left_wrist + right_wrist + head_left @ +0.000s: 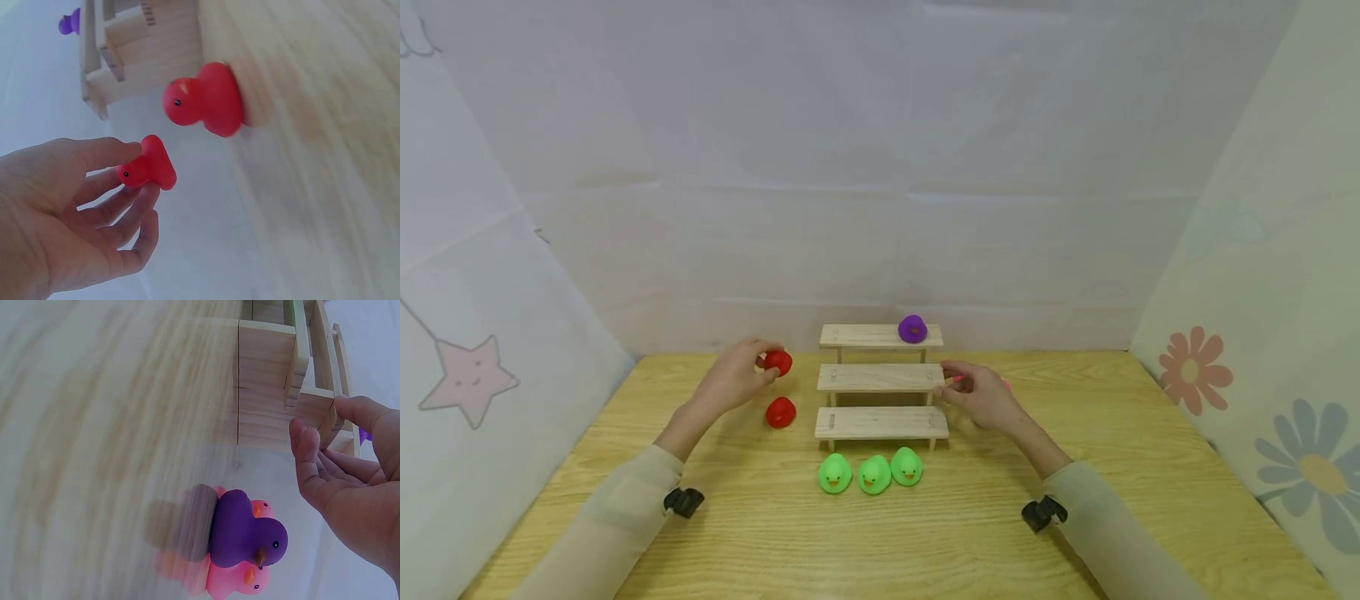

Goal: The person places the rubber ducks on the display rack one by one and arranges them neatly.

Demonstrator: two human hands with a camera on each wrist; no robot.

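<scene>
My left hand (730, 379) pinches a red rubber duck (156, 165) between thumb and fingers, to the left of a three-step wooden stand (880, 379). A second red duck (781, 413) sits on the table just nearer to me. My right hand (985, 398) grips the right end of the stand's middle step with thumb and finger, and the other fingers curl below in the right wrist view. One purple duck (913, 329) rests on the top step, toward its right end. Another purple duck (244, 531) and pink ducks (237, 581) stand beneath that hand, mostly hidden in the head view.
Three green ducks (874, 474) stand in a row on the wood-grain table (865, 542), in front of the stand. A pale cloth backdrop (880, 250) rises behind, with printed side panels left and right.
</scene>
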